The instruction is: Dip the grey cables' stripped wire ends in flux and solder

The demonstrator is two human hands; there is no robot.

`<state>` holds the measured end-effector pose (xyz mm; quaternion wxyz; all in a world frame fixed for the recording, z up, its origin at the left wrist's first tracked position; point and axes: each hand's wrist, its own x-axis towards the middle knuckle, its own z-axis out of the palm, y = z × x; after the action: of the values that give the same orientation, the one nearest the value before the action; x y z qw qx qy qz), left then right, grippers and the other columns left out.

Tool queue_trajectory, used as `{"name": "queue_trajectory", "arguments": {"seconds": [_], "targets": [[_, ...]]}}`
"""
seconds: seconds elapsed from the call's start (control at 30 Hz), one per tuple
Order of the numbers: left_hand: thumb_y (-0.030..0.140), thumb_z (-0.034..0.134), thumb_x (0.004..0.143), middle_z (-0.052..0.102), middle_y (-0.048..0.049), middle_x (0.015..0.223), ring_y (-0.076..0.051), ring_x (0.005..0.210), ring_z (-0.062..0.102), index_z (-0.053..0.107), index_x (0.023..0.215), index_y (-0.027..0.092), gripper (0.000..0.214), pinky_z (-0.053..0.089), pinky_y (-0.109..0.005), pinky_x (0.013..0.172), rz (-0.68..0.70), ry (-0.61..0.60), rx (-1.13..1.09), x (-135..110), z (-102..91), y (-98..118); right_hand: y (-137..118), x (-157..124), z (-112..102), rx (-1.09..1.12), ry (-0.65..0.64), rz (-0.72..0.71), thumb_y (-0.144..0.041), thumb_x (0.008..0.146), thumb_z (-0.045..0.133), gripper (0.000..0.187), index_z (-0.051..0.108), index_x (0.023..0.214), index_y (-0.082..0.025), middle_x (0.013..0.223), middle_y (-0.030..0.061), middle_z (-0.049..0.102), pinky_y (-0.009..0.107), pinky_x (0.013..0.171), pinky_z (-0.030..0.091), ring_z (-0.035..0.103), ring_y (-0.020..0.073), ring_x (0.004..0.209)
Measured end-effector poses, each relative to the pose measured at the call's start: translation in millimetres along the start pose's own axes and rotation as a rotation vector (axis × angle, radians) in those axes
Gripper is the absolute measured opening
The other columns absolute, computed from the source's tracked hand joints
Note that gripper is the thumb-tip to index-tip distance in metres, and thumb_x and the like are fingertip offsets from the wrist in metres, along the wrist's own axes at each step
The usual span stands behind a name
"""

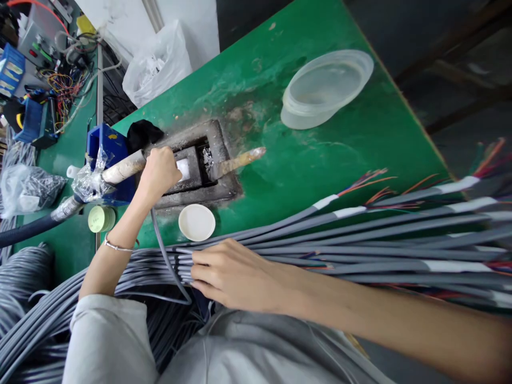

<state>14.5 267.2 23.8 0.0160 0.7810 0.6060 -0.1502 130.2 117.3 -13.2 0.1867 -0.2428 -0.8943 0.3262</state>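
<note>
Over a sooty rectangular solder pot [222, 133] set in the green table, my left hand [160, 170] is closed around a grey cable [160, 234]. The cable drops from my fist in a loop toward my body; its upper end is hidden by the hand. A bright silvery surface [183, 168] shows beside my knuckles. My right hand [228, 272] lies palm down with fingers curled over a bundle of grey cables [280, 248]. What its fingertips grip is partly hidden. Many cables end at the right in stripped coloured wires [372, 184].
A brown stick [242, 161] lies across the pot's edge. Near it are a white round dish [197, 222], a green round tin [101, 218], and a clear plastic tub [328, 88]. A hose nozzle [124, 166] reaches in from the left past a blue bin [104, 141].
</note>
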Motion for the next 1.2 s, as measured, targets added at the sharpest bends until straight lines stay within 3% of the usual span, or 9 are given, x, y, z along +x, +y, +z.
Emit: {"name": "queue_trajectory", "arguments": {"seconds": [0.37,0.57,0.7,0.97,1.1,1.2], "targets": [[0.005,0.046,0.065,0.067,-0.0187,0.084,-0.031,0.086,0.061,0.069,0.089,0.002,0.033,0.046,-0.041,0.082,0.008,-0.013,-0.006,4.2,5.9,0.7,0.1,0.2,-2.0,-0.002,-0.013,-0.004,-0.022,0.088,0.050,0.019,0.067,0.079,-0.015,0.080,0.0030,0.068,0.029,0.047,0.021,0.059,0.0151,0.064],[0.015,0.048,0.072,0.068,-0.0108,0.075,-0.026,0.082,0.061,0.071,0.075,0.012,0.023,0.042,-0.042,0.088,0.026,0.206,-0.103,-39.9,-31.5,-7.6,-1.0,0.2,0.6,-0.018,-0.009,0.006,-0.023,0.089,0.049,0.023,0.067,0.077,-0.015,0.074,0.0032,0.067,0.029,0.047,0.017,0.056,0.0130,0.059],[0.018,0.054,0.070,0.070,-0.0055,0.069,-0.020,0.068,0.060,0.071,0.069,0.015,0.018,0.045,-0.035,0.078,0.017,0.284,-0.238,-64.6,-41.6,-17.2,-3.1,0.5,1.9,-0.054,-0.033,0.028,-0.025,0.089,0.049,0.025,0.068,0.075,-0.016,0.072,0.0030,0.067,0.029,0.048,0.016,0.056,0.0132,0.059],[0.020,0.060,0.069,0.069,-0.0020,0.058,-0.014,0.052,0.056,0.074,0.067,0.014,0.015,0.043,-0.024,0.054,0.025,0.199,-0.487,-89.6,-30.4,-24.8,-3.5,1.6,5.1,-0.046,-0.018,0.047,-0.024,0.087,0.053,0.020,0.069,0.077,-0.017,0.075,0.0027,0.069,0.026,0.053,0.027,0.060,0.0131,0.064],[0.021,0.061,0.071,0.068,-0.0025,0.058,-0.013,0.051,0.055,0.075,0.071,0.013,0.016,0.039,-0.023,0.049,0.022,0.181,-0.507,-98.8,-28.8,-24.2,-4.1,1.6,5.6,-0.051,-0.028,0.051,-0.024,0.087,0.052,0.021,0.069,0.077,-0.017,0.078,0.0033,0.070,0.027,0.052,0.026,0.061,0.0142,0.066],[0.020,0.059,0.073,0.070,-0.0034,0.063,-0.014,0.056,0.058,0.074,0.072,0.013,0.016,0.040,-0.022,0.051,0.104,0.120,-0.488,-102.4,-20.8,-21.1,-5.7,0.3,4.2,-0.066,-0.023,0.050,-0.024,0.087,0.052,0.021,0.069,0.079,-0.017,0.079,0.0035,0.070,0.027,0.052,0.026,0.061,0.0141,0.065]]}}
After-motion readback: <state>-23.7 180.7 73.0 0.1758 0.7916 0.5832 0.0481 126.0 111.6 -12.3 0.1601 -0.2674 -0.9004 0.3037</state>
